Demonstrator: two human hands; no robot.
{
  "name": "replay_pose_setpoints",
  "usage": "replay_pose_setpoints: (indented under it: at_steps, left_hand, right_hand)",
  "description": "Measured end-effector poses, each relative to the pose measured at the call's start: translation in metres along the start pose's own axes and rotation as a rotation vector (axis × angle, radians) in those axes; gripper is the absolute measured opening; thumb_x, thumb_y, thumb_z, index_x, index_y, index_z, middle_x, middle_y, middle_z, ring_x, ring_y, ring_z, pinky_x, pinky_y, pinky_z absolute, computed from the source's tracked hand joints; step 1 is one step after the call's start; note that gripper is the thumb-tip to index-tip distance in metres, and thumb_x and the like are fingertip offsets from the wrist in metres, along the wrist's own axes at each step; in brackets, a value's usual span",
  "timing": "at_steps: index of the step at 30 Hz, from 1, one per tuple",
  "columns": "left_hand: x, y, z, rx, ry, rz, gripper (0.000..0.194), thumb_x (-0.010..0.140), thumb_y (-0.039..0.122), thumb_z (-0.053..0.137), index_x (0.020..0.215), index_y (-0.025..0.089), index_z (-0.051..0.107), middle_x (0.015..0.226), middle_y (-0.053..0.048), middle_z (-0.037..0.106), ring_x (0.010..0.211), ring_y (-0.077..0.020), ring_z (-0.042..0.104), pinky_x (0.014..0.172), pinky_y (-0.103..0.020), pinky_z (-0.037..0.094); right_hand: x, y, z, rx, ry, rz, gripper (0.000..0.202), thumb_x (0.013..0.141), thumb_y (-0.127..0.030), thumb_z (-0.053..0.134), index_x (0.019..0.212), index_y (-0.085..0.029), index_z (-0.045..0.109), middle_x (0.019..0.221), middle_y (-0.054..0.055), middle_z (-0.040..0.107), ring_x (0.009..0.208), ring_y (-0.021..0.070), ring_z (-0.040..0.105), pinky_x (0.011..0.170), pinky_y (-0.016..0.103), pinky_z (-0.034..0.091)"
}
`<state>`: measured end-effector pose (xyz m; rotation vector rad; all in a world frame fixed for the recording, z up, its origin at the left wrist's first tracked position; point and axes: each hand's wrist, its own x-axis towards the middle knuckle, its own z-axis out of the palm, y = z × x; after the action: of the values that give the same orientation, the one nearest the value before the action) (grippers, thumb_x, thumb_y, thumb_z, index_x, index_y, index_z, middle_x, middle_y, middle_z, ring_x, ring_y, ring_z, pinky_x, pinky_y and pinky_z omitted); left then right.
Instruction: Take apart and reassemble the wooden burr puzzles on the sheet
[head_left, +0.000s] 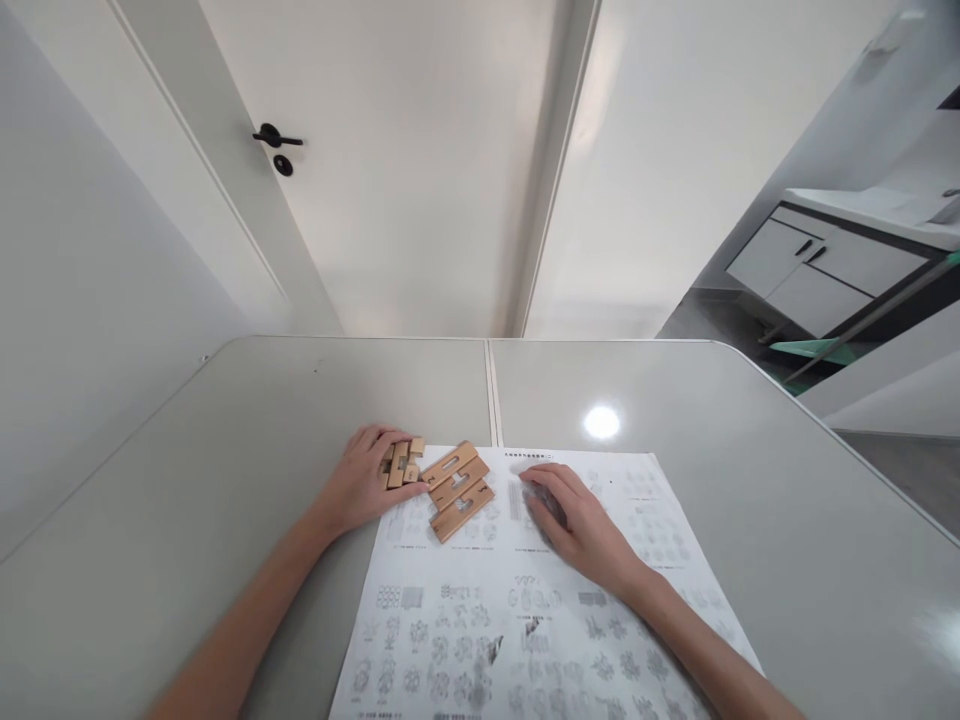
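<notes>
Three flat wooden pieces with slots [459, 490] lie side by side, slanted, near the top of a printed paper sheet [450, 570]. To their left, several small notched wooden blocks [400, 464] are grouped together. My left hand [367, 477] curves around those small blocks, fingers behind them and thumb in front, its tip by the flat pieces. My right hand [574, 515] rests on the sheet to the right of the flat pieces, fingers curled and apart, with no object visible in it.
The sheet shows rows of small diagrams. It lies on a grey table [300, 400] with a seam down its middle. Beyond the table's far edge stands a white door [420, 200] with a black handle [276, 137]. At the right is a white cabinet [825, 255].
</notes>
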<state>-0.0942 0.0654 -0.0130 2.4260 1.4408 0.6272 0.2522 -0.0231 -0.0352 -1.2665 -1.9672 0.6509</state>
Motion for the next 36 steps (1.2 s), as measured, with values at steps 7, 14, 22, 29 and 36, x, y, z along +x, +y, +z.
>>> replay_pose_setpoints:
  at_steps: [7, 14, 22, 29, 36]
  left_hand:
    - [-0.001, 0.002, -0.003, 0.017, -0.003, 0.008, 0.055, 0.082, 0.059, 0.08, 0.126, 0.028, 0.068, 0.117, -0.008, 0.064, 0.114, -0.0322, 0.061, 0.104, -0.048, 0.051]
    - [-0.001, -0.005, -0.004, 0.103, 0.184, -0.077, 0.06, 0.077, 0.07, 0.079, 0.113, 0.022, 0.072, 0.098, -0.008, 0.064, 0.098, -0.0313, 0.065, 0.093, -0.046, 0.056]
    - [-0.001, 0.001, -0.012, -0.048, 0.344, -0.246, 0.054, 0.085, 0.07, 0.068, 0.111, 0.023, 0.071, 0.096, -0.005, 0.065, 0.085, -0.0247, 0.066, 0.08, -0.041, 0.06]
    - [-0.002, 0.066, 0.001, 0.043, 0.316, 0.182, 0.069, 0.073, 0.078, 0.079, 0.119, 0.028, 0.068, 0.101, -0.008, 0.062, 0.094, -0.0312, 0.064, 0.087, -0.051, 0.058]
    - [0.021, 0.135, 0.032, -0.068, 0.07, 0.38, 0.059, 0.081, 0.066, 0.082, 0.119, 0.023, 0.068, 0.101, -0.008, 0.067, 0.095, -0.0286, 0.064, 0.091, -0.048, 0.056]
  right_hand:
    - [0.0, 0.0, -0.001, -0.002, -0.005, 0.006, 0.027, 0.108, -0.028, 0.048, 0.133, -0.031, 0.058, 0.134, 0.012, 0.064, 0.122, 0.0315, 0.064, 0.097, 0.054, 0.061]
    - [0.001, 0.0, -0.001, 0.001, 0.009, -0.023, 0.027, 0.107, -0.026, 0.049, 0.133, -0.031, 0.057, 0.133, 0.011, 0.065, 0.122, 0.031, 0.064, 0.1, 0.055, 0.059]
    - [0.004, -0.001, -0.004, 0.07, 0.023, 0.033, 0.022, 0.108, -0.032, 0.047, 0.125, -0.029, 0.062, 0.121, 0.011, 0.07, 0.097, 0.0267, 0.069, 0.081, 0.044, 0.062]
    - [0.004, -0.021, -0.005, 0.73, -0.158, 0.175, 0.034, 0.108, -0.05, 0.053, 0.131, -0.028, 0.063, 0.118, 0.01, 0.073, 0.098, 0.0237, 0.074, 0.088, 0.043, 0.063]
    - [0.006, -0.032, -0.004, 0.986, -0.292, 0.279, 0.062, 0.111, -0.064, 0.026, 0.154, -0.028, 0.051, 0.127, 0.017, 0.073, 0.114, 0.0288, 0.074, 0.094, 0.05, 0.061]
